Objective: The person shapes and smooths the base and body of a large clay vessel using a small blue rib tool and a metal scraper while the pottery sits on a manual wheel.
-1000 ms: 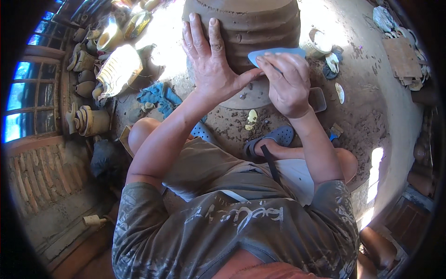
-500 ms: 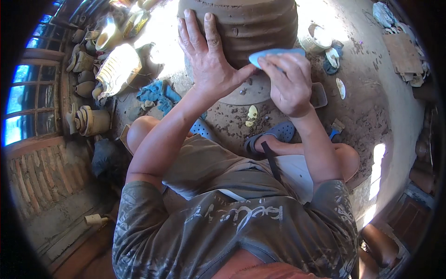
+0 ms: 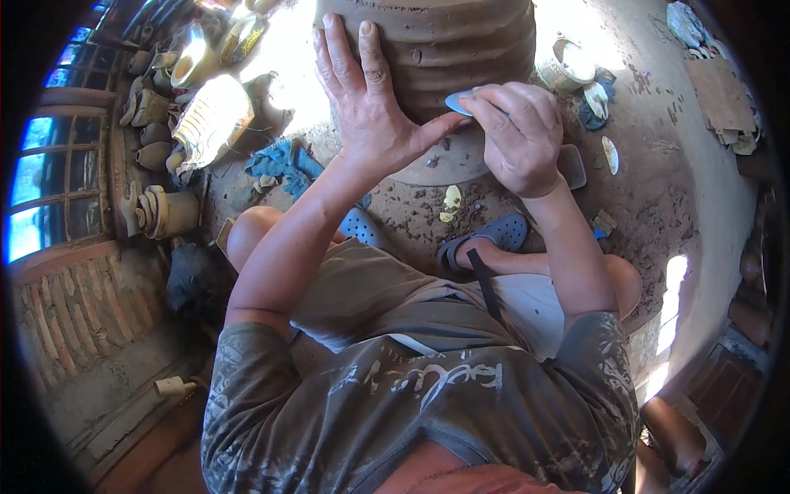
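A large brown clay pot (image 3: 473,49) with horizontal ridges round its wall stands in front of me at the top of the view; its upper part is cut off by the frame. My left hand (image 3: 370,119) lies against the pot's near left side, fingers pointing up and spread, thumb stretched right. In my right hand (image 3: 524,136) a thin blue pottery rib (image 3: 459,102) is pinched, most of it covered by the fingers. Its exposed end is close to the left thumb tip, by the pot's lower wall. Whether the rib touches the clay cannot be made out.
Clay crumbs and a pale yellow piece (image 3: 452,199) lie on the floor beneath my hands. A blue cloth (image 3: 285,165) is at left; a whitish bucket (image 3: 566,67), a clear plastic container (image 3: 571,167) and a brush (image 3: 604,223) are at right. Several pots (image 3: 154,156) line the left wall.
My right hand has moved slightly right and turned, so less of the blue rib shows. The left hand stays against the pot.
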Action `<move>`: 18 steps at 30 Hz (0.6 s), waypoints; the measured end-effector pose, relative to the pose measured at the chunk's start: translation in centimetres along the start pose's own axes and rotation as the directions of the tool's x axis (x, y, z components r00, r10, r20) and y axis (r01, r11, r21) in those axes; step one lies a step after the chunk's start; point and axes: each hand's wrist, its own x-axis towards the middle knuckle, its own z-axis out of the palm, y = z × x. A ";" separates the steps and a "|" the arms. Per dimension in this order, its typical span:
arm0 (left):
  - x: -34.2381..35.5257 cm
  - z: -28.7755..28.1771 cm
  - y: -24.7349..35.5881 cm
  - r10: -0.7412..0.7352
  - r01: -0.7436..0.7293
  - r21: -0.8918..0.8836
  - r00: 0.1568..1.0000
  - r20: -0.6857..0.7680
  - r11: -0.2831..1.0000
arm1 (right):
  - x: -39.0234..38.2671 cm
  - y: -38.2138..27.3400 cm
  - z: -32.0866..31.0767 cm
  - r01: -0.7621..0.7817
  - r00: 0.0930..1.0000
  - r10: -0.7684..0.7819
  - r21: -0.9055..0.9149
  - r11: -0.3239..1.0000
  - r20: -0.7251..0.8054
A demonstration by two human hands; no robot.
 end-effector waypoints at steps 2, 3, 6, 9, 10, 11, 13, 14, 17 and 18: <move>0.1 -0.4 0.0 -0.002 0.002 0.008 0.999 0.041 1.000 | -0.1 -0.7 0.0 -0.040 0.999 0.040 -0.009 0.999 0.007; 0.2 -0.3 -0.1 0.009 -0.009 0.005 0.999 0.038 1.000 | -0.2 -0.9 -0.1 -0.054 0.998 0.054 0.001 0.999 0.023; 0.2 -0.5 -0.4 0.014 -0.015 0.006 0.999 0.044 1.000 | -0.5 -1.4 -0.6 -0.089 0.994 0.088 0.018 0.996 0.061; 0.3 -0.8 -0.4 0.015 -0.015 0.011 0.998 0.056 1.000 | -0.8 -2.0 -0.9 -0.109 0.993 0.106 0.044 0.993 0.053; 0.3 -0.8 -0.3 0.016 -0.017 0.014 0.998 0.061 1.000 | -0.3 -1.8 -0.9 -0.088 0.996 0.088 0.020 0.996 0.026; 0.3 -0.7 -0.3 0.026 -0.027 0.009 0.998 0.054 1.000 | 0.4 -1.6 -0.7 -0.072 0.997 0.072 -0.001 0.997 0.000; 0.2 -0.3 -0.4 0.046 -0.046 0.001 0.998 0.040 0.999 | 0.5 -1.3 0.3 -0.057 0.998 0.056 -0.021 0.998 -0.031; 0.3 -0.4 -0.3 0.041 -0.042 0.012 0.998 0.046 0.999 | 0.1 -1.6 0.5 -0.067 0.997 0.067 -0.021 0.998 -0.029; 0.1 -0.6 -0.2 0.031 -0.032 0.022 0.998 0.056 0.999 | -1.9 -2.5 0.7 -0.104 0.995 0.104 -0.014 0.994 -0.012; 0.2 -0.5 -0.1 0.030 -0.031 0.011 0.998 0.056 0.999 | -2.6 -2.6 0.7 -0.101 0.995 0.101 -0.002 0.995 -0.007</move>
